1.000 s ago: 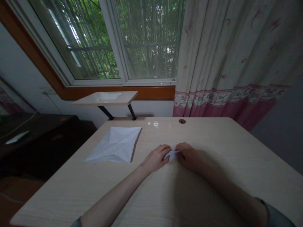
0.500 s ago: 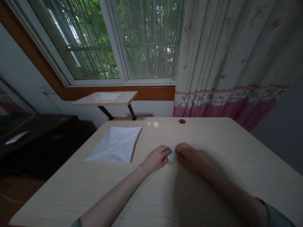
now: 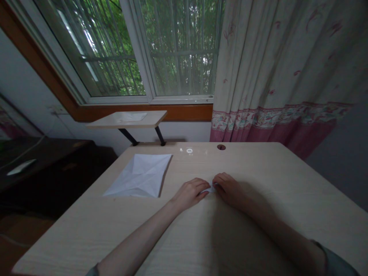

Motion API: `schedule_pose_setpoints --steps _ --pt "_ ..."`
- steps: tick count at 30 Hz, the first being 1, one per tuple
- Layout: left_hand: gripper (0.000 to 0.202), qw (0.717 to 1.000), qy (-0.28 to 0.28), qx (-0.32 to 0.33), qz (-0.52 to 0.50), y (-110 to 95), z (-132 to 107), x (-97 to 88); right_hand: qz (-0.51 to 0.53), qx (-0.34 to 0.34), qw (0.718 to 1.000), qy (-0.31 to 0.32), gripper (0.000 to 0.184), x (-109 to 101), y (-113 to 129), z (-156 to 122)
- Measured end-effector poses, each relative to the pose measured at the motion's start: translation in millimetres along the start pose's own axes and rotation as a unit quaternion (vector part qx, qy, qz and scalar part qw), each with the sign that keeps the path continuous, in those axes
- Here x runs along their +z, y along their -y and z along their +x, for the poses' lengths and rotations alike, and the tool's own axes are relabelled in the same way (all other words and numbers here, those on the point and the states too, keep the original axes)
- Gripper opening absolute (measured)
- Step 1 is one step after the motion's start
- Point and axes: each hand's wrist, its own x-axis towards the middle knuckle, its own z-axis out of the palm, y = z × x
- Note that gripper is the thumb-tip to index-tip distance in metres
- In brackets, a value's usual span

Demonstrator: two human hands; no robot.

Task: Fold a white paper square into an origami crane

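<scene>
A small piece of folded white paper [image 3: 212, 189] lies on the desk between my two hands, mostly covered by the fingers. My left hand [image 3: 193, 194] grips its left side, the fingers on top and the thumb at the near edge. My right hand [image 3: 228, 191] is curled over the right end, its fingertips closed on the paper. Further left on the desk rests a larger white sheet [image 3: 143, 174], nearly square, with diagonal creases. Neither hand touches that sheet.
The wood-grain desk [image 3: 178, 237] fills the front. A raised shelf [image 3: 105, 122] on black supports stands at its back left, with white paper [image 3: 132, 116] on it. A round cable hole [image 3: 221, 147] sits near the back edge. A curtain [image 3: 258, 76] hangs beyond.
My left hand has slid slightly to the right along the paper, and its thumb now sits further from the fingers. Less paper shows between the hands. My right hand has barely moved.
</scene>
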Motion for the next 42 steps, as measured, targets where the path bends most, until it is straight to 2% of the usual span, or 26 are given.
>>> schedule_pose_setpoints --steps 6,10,15,26,32,36,39,42 --pt "0.024 1.0 0.0 0.014 0.013 1 1 0.2 -0.005 -0.012 1.0 -0.001 0.017 -3 3 2" --pt "0.026 1.0 0.016 -0.005 0.001 -5 4 -5.1 0.024 -0.021 0.999 -0.001 0.019 -8 8 2" --pt "0.026 0.999 0.004 -0.033 -0.028 -7 6 -6.3 0.074 -0.035 0.996 0.019 0.02 -16 14 1" --pt "0.027 0.996 -0.019 -0.049 -0.073 -5 7 -5.8 0.082 -0.019 0.996 0.032 0.021 -14 14 2" --pt "0.023 0.992 -0.039 -0.076 -0.095 -4 6 -4.2 0.077 0.015 0.997 0.02 0.021 -7 10 4" --pt "0.021 0.996 -0.036 -0.074 -0.026 -2 5 -3.2 0.041 0.021 0.999 0.019 0.02 -5 9 3" --pt "0.02 0.993 -0.032 -0.096 0.062 -2 5 -2.8 -0.024 0.034 0.999 0.005 0.016 -4 8 3" --pt "0.019 0.987 -0.034 -0.12 0.106 -2 5 -2.4 -0.074 0.049 0.996 -0.002 0.011 -3 8 3"
